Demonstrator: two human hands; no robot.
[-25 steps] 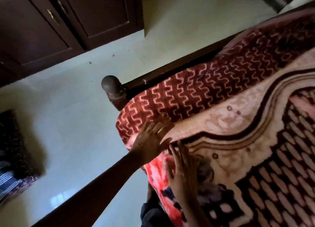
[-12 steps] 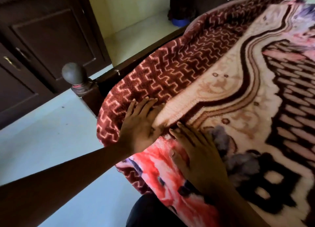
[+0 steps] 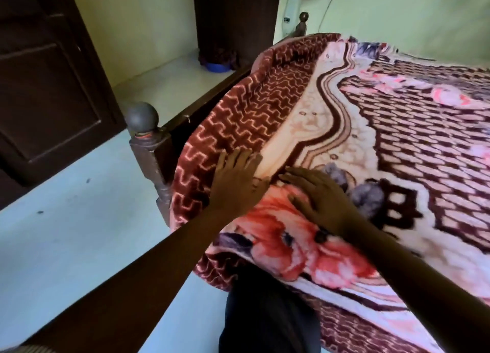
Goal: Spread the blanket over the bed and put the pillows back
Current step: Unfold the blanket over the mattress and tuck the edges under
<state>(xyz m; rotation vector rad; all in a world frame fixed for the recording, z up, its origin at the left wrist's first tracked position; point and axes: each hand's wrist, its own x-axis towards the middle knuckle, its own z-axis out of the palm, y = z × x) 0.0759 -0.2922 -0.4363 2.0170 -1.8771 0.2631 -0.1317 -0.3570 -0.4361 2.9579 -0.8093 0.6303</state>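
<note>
Pressing flat-fingered at the bed's near corner, left hand and right hand smooth the blanket; it looks thick, soft, weighty, best gripped along its hem.

The dark wooden bed, its near corner post topped by a round knob, stands on a pale floor and carries a patterned plush blanket that covers its top and drapes over the near corner.
</note>
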